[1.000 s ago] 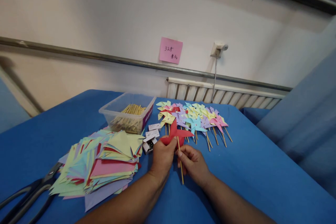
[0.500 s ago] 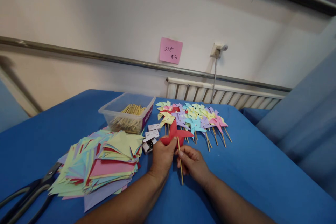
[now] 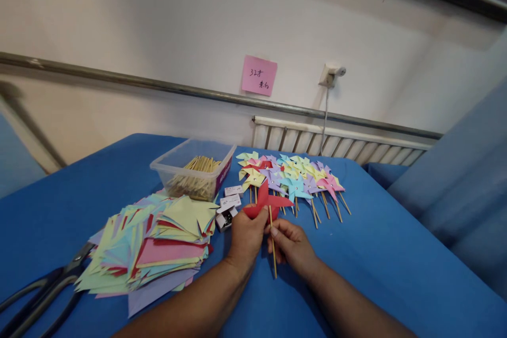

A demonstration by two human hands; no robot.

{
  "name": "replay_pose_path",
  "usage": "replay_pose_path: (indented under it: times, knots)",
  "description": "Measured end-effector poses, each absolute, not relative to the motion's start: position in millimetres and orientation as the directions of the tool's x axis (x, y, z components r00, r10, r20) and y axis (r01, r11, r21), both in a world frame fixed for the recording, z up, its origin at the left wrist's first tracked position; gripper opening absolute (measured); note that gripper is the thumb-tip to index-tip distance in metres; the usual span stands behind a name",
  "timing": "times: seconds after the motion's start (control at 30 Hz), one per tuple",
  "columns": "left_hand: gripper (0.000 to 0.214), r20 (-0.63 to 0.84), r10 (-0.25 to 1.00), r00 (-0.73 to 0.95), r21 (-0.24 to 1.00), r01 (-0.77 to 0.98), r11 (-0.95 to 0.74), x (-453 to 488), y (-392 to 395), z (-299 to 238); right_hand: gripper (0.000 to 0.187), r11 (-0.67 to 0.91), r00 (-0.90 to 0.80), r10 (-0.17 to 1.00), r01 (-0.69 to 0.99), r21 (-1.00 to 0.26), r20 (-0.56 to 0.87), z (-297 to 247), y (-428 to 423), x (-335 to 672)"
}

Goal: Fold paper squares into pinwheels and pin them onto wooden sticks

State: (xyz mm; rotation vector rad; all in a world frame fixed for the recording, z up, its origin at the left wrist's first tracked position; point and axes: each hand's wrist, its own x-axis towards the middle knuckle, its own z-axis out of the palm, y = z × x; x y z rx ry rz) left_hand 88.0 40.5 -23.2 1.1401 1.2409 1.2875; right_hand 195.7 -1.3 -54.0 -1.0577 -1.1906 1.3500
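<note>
Almost nothing has moved since half a second earlier: the whole view has slid a touch, and both hands keep their places around the same work. Between them, in front of the person and above the near side of the table, is a red paper pinwheel (image 3: 264, 199), with a thin wooden stick (image 3: 273, 248) whose upper end lies against the near side of the paper, close to its middle. The person's left hand (image 3: 244, 231) grips the red paper, its thumb pressed beside the stick's top; its other fingers are mostly hidden. The right hand (image 3: 292, 240) pinches the stick between thumb and fingertips just below the paper, and the stick's lower end points down past that hand.

Just beyond the left hand are small white boxes (image 3: 230, 202), the nearest one open with dark bits inside. Past the red paper lie rows of pastel pinwheels (image 3: 296, 188), their sticks pointing toward the person. Farther left, a clear plastic tub (image 3: 168, 162) holds many sticks (image 3: 202, 165); before it spreads a heap of coloured paper (image 3: 174, 251), with black-handled scissors (image 3: 51, 288) beside it. All this rests on a blue cloth (image 3: 396, 264). Behind, a pink note (image 3: 259, 75) is on the wall above a metal rail (image 3: 178, 87) and a white radiator (image 3: 301, 140).
</note>
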Motion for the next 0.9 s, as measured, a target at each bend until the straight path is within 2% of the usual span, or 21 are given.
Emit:
replay_pose_path:
  times: [0.33, 0.9]
  knots:
    - [0.024, -0.002, 0.997, -0.082, 0.999, -0.049, -0.002, 88.7, 38.9, -22.7, 0.037, -0.019, -0.158, 0.987, -0.194, -0.981, 0.012, -58.4, -1.0, 197.9]
    - [0.024, -0.002, 0.996, -0.085, 0.999, -0.043, -0.001, 88.6, 37.7, -21.5, 0.038, -0.010, -0.116, 0.993, -0.131, -0.991, 0.006, -56.2, -2.7, 195.1]
